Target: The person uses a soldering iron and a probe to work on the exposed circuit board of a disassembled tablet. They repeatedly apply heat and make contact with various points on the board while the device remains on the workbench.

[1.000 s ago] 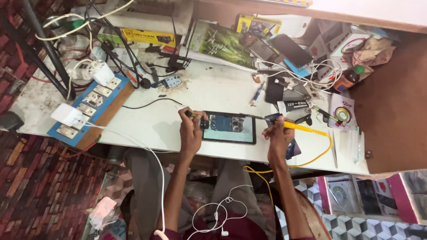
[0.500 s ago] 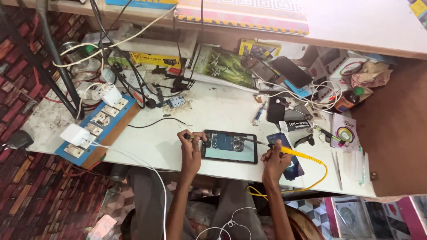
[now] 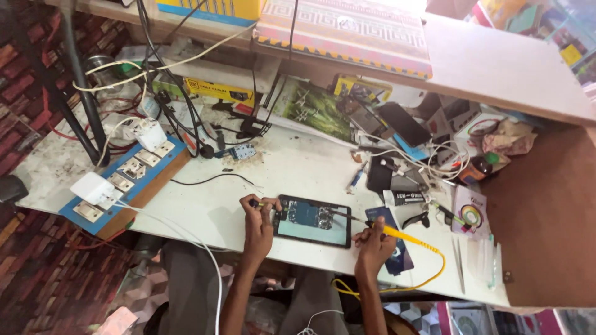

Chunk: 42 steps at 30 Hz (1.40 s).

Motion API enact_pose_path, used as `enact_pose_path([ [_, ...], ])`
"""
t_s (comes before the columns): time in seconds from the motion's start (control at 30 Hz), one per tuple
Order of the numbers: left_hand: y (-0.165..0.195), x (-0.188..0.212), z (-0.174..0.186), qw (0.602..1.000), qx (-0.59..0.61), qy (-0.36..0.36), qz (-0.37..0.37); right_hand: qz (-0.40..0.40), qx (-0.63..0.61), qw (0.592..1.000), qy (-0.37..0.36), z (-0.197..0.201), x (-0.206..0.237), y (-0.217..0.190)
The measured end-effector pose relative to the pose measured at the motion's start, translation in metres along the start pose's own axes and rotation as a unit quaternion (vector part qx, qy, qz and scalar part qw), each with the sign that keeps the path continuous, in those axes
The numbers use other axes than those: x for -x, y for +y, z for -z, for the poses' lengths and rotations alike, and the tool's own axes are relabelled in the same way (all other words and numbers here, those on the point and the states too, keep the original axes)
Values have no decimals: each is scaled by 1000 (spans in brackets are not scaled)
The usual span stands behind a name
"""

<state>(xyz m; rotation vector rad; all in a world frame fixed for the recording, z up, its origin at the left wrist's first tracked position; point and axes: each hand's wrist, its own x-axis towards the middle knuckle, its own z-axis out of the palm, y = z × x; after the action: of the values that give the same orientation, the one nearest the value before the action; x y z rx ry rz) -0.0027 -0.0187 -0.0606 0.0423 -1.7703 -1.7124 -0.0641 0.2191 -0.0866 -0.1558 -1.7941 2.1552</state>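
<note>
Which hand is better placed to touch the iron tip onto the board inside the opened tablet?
Right. The right hand holds the yellow soldering iron, its tip over the opened tablet; the left hand steadies the tablet's left edge.

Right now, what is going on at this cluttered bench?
A person sits at a white worktable strewn with cables and phone parts. An opened tablet with its circuit board exposed lies flat near the front edge. The left hand rests at the tablet's left edge, pinching a small thin tool. The right hand grips a yellow-handled soldering iron, its thin tip reaching onto the board and its yellow cord looping off the front edge. A blue switch and socket board lies to the left.
</note>
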Motion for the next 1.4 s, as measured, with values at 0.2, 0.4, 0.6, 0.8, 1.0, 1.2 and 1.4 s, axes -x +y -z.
enact_pose_path([
  [0.2, 2, -1, 0, 995, 40, 10, 91, -19, -29, 999, 8, -1, -6, 5],
  [0.4, 0, 2, 0, 994, 16, 10, 106, -20, -39, 999, 4, 5, -4, 8],
  [0.6, -2, 3, -3, 1000, 17, 1, 23, -1, -21, 1000, -6, 5, -3, 6],
  [0.8, -7, 4, -3, 999, 36, -2, 7, 19, -18, 999, -27, 7, -3, 6],
  [1.0, -17, 8, -2, 999, 46, -11, 20, 9, 25, 1000, -8, 8, -3, 6],
  [1.2, -23, 11, -2, 998, 47, -14, 31, 8, 19, 1000, -8, 8, -1, 3],
  [1.4, -24, 4, -1, 998, 46, -16, 28, 11, 32, 999, -6, 8, -1, 1],
])
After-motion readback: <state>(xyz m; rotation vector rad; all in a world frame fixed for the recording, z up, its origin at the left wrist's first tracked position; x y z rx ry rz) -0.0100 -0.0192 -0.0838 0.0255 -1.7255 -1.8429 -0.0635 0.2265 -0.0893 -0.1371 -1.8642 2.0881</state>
